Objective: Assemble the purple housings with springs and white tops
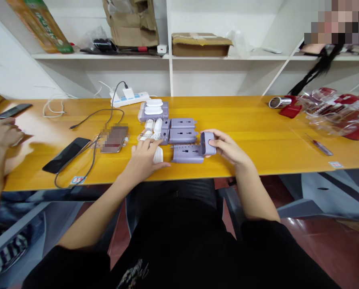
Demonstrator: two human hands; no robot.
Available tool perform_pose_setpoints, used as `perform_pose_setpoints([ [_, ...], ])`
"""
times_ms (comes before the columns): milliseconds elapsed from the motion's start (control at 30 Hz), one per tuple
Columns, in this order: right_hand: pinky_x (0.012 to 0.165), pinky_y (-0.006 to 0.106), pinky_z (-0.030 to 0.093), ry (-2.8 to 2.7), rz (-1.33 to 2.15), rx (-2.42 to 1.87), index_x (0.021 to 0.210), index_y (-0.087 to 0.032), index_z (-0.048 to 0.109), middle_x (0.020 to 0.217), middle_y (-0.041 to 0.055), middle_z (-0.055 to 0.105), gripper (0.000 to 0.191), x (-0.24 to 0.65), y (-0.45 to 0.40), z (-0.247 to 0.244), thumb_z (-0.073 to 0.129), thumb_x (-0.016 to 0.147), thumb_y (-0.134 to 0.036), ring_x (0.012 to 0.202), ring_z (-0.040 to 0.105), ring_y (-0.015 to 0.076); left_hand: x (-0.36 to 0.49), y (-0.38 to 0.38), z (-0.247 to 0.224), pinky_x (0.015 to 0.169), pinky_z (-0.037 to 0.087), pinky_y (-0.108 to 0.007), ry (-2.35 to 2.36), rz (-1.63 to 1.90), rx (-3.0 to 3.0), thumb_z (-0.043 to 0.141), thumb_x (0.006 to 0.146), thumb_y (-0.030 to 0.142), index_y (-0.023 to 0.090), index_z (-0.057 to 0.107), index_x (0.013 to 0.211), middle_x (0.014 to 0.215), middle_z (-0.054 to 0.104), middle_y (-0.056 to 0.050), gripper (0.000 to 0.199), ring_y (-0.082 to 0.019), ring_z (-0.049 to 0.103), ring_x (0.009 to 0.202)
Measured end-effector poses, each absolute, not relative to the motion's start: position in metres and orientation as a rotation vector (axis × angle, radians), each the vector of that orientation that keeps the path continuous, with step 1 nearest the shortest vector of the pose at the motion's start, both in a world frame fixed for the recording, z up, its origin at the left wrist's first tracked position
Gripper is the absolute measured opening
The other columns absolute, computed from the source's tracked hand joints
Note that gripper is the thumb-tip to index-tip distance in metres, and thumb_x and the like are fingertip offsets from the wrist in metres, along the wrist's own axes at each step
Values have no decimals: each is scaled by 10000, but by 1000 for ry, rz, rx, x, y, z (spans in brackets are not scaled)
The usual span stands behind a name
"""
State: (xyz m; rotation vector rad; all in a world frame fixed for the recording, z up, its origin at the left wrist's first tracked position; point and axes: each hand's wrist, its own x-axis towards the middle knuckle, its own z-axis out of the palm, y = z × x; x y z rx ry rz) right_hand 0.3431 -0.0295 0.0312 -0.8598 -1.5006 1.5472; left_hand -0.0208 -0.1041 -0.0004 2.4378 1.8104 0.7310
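Observation:
My right hand (pixel 226 147) grips a hollow purple plastic cover (pixel 209 143) between thumb and fingers, beside the right end of the nearest purple housing (pixel 182 154). That housing lies on its side with two small dark slots showing. My left hand (pixel 145 157) is spread over white plastic parts, its thumb stretched to the right. A white ribbed part (pixel 158 155) shows beneath its palm and thumb; what the fingertips touch is partly hidden. Beyond are two more purple housings, a middle one (pixel 182 135) and a far one (pixel 183 123), with white cylindrical pieces (pixel 158 125) and metal springs at their left.
White oval parts (pixel 154 109) rest on a purple piece behind. Left are a cable, a black phone (pixel 66 155), a power strip (pixel 131 99) and another person's hand (pixel 1 134). Right are a screwdriver (pixel 321 147) and red-and-clear plastic parts (pixel 333 112). Shelves stand behind.

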Motion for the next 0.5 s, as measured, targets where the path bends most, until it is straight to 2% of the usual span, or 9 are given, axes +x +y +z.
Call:
perform_pose_setpoints([
  [67, 704, 359, 725, -1537, 1542, -852, 1378, -312, 829, 1080, 21, 767, 511, 338, -29, 31, 1019, 938, -489, 827, 703, 187, -21, -103, 3, 1307, 510, -705, 1758, 835, 2432, 1099, 923, 498, 305, 590, 1809, 1755, 658, -238, 1040, -525, 586, 1635],
  [100, 706, 359, 714, -1560, 1529, -846, 1379, -313, 829, 1071, 20, 763, 507, 336, -30, 31, 1014, 943, -495, 830, 699, 190, -24, -101, 5, 1335, 494, -706, 1719, 885, 2439, 1071, 952, 504, 318, 562, 1833, 1805, 620, -232, 1034, -517, 556, 1674],
  [167, 704, 350, 689, -1603, 1489, -836, 1377, -318, 833, 1059, 14, 750, 508, 331, -30, 31, 1012, 943, -510, 836, 690, 192, -35, -93, 6, 1377, 477, -687, 1636, 955, 2453, 939, 1065, 493, 324, 619, 1795, 1835, 596, -209, 815, -480, 544, 1700],
  [200, 697, 343, 672, -1621, 1470, -833, 1376, -319, 835, 1051, 11, 741, 513, 328, -30, 31, 1014, 940, -522, 833, 683, 190, -43, -87, 5, 1391, 479, -666, 1614, 986, 2440, 836, 1127, 458, 312, 671, 1749, 1815, 612, -196, 659, -450, 564, 1685],
  [267, 685, 330, 640, -1656, 1432, -834, 1378, -318, 837, 1029, 7, 731, 522, 324, -30, 30, 1011, 943, -548, 819, 664, 186, -59, -75, 3, 1415, 478, -643, 1580, 941, 2410, 664, 1174, 369, 292, 772, 1632, 1728, 681, -171, 477, -405, 605, 1648],
  [367, 704, 329, 626, -1705, 1369, -842, 1382, -317, 837, 1007, 7, 738, 512, 321, -30, 29, 994, 964, -569, 827, 661, 191, -74, -58, 0, 1390, 495, -664, 1590, 822, 2404, 530, 1140, 261, 262, 864, 1486, 1637, 752, -164, 481, -401, 663, 1554],
  [500, 709, 353, 666, -1702, 1386, -826, 1401, -324, 826, 1038, 15, 762, 539, 324, -32, 29, 999, 966, -591, 836, 711, 204, -75, -43, 2, 1274, 532, -683, 1693, 748, 2451, 559, 1094, 249, 275, 898, 1463, 1527, 840, -158, 502, -430, 686, 1434],
])
